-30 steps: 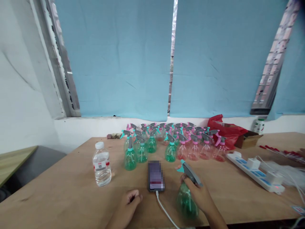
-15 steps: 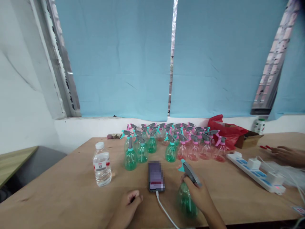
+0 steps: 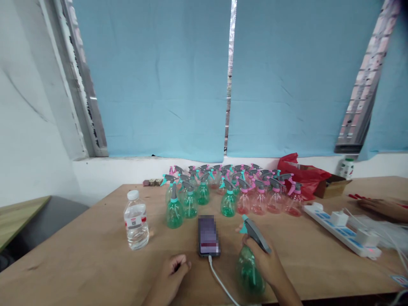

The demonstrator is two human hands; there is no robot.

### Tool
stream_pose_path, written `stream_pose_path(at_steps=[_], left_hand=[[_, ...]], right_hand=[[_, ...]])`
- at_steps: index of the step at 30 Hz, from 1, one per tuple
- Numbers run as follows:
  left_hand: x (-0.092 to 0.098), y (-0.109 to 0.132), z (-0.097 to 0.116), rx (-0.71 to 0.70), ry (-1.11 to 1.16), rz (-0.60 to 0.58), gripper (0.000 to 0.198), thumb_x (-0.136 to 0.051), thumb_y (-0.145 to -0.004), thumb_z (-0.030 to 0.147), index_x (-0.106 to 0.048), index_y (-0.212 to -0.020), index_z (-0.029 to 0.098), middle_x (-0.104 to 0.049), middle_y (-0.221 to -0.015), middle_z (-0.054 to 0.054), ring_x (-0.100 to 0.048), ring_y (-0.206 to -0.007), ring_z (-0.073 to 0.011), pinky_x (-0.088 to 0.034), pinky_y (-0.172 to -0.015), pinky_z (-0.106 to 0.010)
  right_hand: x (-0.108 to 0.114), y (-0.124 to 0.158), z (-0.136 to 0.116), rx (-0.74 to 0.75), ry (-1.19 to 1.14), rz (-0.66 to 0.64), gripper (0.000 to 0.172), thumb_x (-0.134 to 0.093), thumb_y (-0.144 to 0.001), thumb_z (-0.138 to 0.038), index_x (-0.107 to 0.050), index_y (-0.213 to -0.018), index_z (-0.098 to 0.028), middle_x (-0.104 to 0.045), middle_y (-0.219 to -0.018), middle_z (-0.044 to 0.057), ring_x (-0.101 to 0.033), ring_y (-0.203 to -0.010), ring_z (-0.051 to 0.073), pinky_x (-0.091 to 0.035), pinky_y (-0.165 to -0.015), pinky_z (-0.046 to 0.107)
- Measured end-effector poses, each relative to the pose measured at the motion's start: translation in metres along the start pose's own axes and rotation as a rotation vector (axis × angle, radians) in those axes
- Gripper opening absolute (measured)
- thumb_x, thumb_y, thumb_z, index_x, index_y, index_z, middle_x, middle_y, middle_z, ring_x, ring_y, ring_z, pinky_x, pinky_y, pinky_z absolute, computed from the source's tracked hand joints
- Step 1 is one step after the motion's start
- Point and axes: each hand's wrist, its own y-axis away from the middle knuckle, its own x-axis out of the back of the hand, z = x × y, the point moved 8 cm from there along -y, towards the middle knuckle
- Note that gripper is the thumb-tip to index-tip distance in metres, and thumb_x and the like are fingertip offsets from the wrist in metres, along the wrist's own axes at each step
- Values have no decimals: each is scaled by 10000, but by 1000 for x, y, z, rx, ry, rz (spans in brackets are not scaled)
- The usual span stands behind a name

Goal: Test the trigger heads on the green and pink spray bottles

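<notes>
My right hand is wrapped round the neck of a green spray bottle with a grey and teal trigger head. The bottle leans slightly near the table's front edge. My left hand rests on the table in a loose fist, with nothing visible in it. Between my hands lies a phone with a white charging cable plugged into its near end. Beyond the phone stand several green spray bottles and several pink spray bottles in close rows.
At the left stands a water bottle. A white power strip with plugged-in chargers lies at the right. Behind it are a red plastic bag and a cardboard box. Another person's hand rests at the far right.
The spray bottle and my right hand have shifted very slightly. The other person's hand at the far right has moved a little to the right. My left hand stays put.
</notes>
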Motion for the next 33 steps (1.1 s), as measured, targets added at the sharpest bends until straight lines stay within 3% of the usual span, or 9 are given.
stream_pose_path(at_steps=[3,8,16,20,24,28,31,33], left_hand=[[0,0,1,-9,-2,9,535,-491,-820,677,-241,-631,243,-232,-670,57,-301,-665,-146,-265,-631,-277],[0,-1,-2,-25,-11,9,502,-479,-844,641,-248,-642,243,-235,-675,59,-302,-664,-144,-268,-633,-276],[-2,0,-3,-12,3,-8,502,-479,-848,642,-249,-650,243,-234,-676,59,-293,-667,-146,-265,-634,-274],[-1,0,-1,-22,-9,7,533,-482,-838,675,-250,-637,240,-244,-671,57,-300,-670,-148,-271,-643,-275],[1,-1,1,-22,8,12,594,-499,-820,751,-263,-630,240,-258,-664,57,-323,-669,-149,-299,-641,-270],[3,4,14,-81,72,112,568,-473,-876,766,-467,-704,225,-417,-673,40,-447,-686,-166,-404,-670,-266],[-6,15,29,-166,90,161,525,-516,-903,721,-658,-975,221,-638,-832,-19,-594,-792,-205,-502,-754,-281],[-18,23,37,-211,56,143,501,-567,-909,661,-688,-1155,241,-728,-993,-66,-662,-914,-241,-539,-864,-313]], right_hand=[[-2,-1,-3,20,50,-5,192,-633,-763,-361,-665,-632,-225,-621,-637,-5,-577,-622,175,-486,-642,283],[-4,-2,-5,40,69,-22,192,-615,-780,-356,-659,-647,-225,-598,-632,-19,-572,-620,163,-484,-645,274],[0,1,10,-67,-25,15,250,-677,-756,-401,-764,-884,-205,-728,-823,29,-684,-787,226,-535,-754,315],[-4,0,-1,-10,33,-34,191,-637,-756,-370,-752,-793,-222,-660,-699,-4,-620,-664,191,-511,-675,292],[-8,-2,-6,46,49,-73,167,-610,-779,-338,-726,-741,-225,-666,-732,5,-588,-644,175,-494,-642,280],[-9,0,0,25,1,-38,187,-627,-790,-353,-743,-838,-215,-643,-713,-4,-606,-679,184,-498,-661,279],[-5,5,6,13,-42,42,244,-640,-806,-376,-755,-944,-211,-686,-791,10,-649,-771,200,-519,-759,302],[0,9,9,-7,-60,103,239,-663,-800,-392,-757,-921,-209,-723,-864,35,-675,-844,220,-526,-815,322]])
